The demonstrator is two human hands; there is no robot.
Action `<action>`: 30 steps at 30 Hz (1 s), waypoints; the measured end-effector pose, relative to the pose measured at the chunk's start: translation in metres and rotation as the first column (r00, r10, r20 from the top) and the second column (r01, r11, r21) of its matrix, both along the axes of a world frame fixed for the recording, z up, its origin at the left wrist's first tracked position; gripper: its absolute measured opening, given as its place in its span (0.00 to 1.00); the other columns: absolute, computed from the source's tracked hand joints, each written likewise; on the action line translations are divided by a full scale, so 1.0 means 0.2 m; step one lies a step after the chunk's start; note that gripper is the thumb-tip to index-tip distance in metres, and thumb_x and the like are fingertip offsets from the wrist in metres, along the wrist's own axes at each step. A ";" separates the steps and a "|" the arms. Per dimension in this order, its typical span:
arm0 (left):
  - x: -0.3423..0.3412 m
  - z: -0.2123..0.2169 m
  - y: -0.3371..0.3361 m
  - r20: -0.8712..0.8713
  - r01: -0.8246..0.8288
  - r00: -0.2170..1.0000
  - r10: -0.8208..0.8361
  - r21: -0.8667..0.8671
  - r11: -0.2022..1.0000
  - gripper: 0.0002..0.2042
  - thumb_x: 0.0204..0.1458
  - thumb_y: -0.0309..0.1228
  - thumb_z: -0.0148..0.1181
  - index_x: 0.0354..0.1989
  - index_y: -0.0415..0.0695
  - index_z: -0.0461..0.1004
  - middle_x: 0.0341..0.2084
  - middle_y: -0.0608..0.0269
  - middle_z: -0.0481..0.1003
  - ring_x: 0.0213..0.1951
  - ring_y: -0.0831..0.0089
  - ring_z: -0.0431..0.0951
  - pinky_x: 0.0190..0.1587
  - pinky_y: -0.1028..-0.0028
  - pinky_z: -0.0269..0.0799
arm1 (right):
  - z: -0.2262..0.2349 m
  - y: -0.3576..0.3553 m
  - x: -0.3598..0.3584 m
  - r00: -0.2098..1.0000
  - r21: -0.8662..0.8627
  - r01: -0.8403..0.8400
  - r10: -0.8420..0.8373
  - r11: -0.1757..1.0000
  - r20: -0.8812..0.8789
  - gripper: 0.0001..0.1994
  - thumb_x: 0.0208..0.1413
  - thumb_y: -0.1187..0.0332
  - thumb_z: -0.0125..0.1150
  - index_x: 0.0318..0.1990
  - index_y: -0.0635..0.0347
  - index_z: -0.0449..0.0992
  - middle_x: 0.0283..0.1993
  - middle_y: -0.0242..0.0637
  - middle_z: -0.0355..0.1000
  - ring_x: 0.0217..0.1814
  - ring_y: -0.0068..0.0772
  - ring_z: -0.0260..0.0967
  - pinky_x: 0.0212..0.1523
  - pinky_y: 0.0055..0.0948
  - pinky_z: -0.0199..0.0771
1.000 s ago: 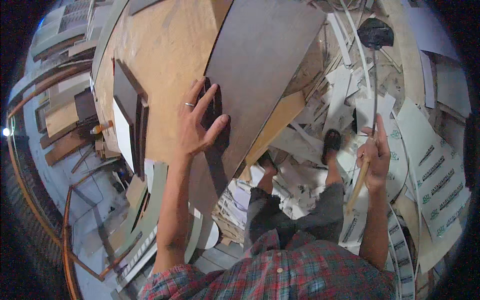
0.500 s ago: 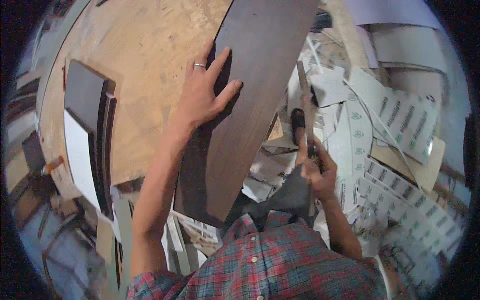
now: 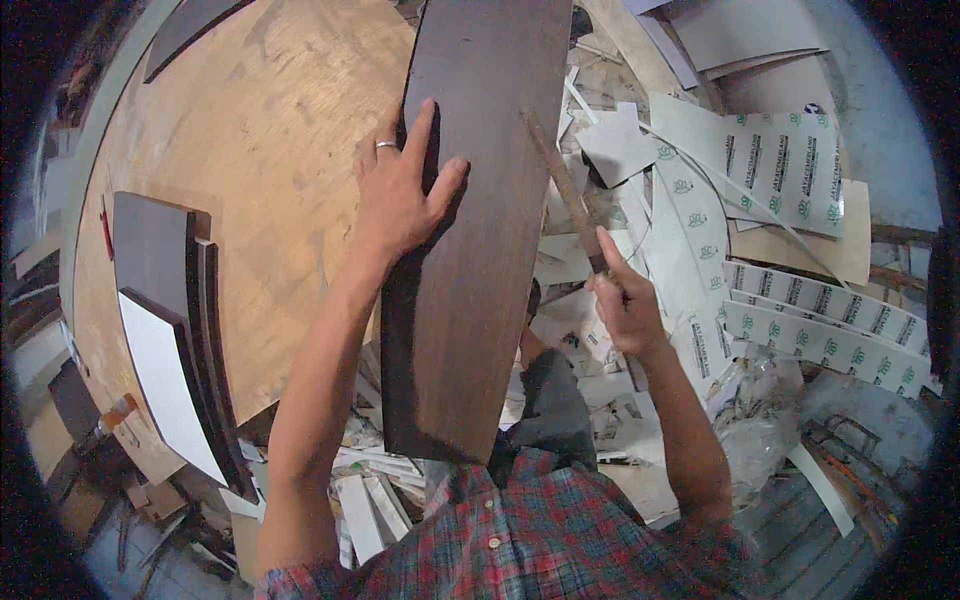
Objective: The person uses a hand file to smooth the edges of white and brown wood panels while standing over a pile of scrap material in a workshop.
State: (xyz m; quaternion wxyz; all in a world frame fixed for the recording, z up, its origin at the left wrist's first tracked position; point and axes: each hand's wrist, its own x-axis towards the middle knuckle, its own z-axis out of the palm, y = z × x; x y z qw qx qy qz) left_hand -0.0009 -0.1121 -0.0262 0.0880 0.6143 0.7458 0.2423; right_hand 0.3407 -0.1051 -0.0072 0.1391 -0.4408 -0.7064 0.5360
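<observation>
A long dark brown wood-grain board (image 3: 480,270) slants from the far edge of the view toward my body. On its left edge lies my left hand (image 3: 405,190), fingers spread, with a ring on one of them. The thumb and index finger rest on the board's face, while other fingers reach past the edge. My right hand (image 3: 628,305) is closed around the handle of a long, narrow, rusty-brown file (image 3: 568,190). The file points up and to the left, its tip overlapping the board's right side in view. Whether it touches the board I cannot tell.
The board lies partly over a plywood tabletop (image 3: 290,200). Several dark panels (image 3: 155,235) and a white-faced piece (image 3: 165,380) stack at its left. Printed white sheets (image 3: 780,165), offcuts and clear plastic (image 3: 755,410) litter the floor at right. Another dark panel (image 3: 190,35) lies far left.
The file has swung from beside the board up to its right edge, its tip now tilted left. My right hand has risen slightly. The left hand stays on the board.
</observation>
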 end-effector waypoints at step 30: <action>-0.02 -0.01 -0.01 0.006 -0.012 1.000 0.012 0.047 0.999 0.27 0.68 0.31 0.47 0.73 0.33 0.55 0.68 0.35 0.62 0.66 0.40 0.63 0.69 0.53 0.56 | 0.01 0.44 -0.07 0.964 0.238 -0.266 0.260 0.934 0.054 0.27 0.65 0.71 0.55 0.72 0.57 0.64 0.56 0.50 0.77 0.46 0.56 0.77 0.47 0.45 0.78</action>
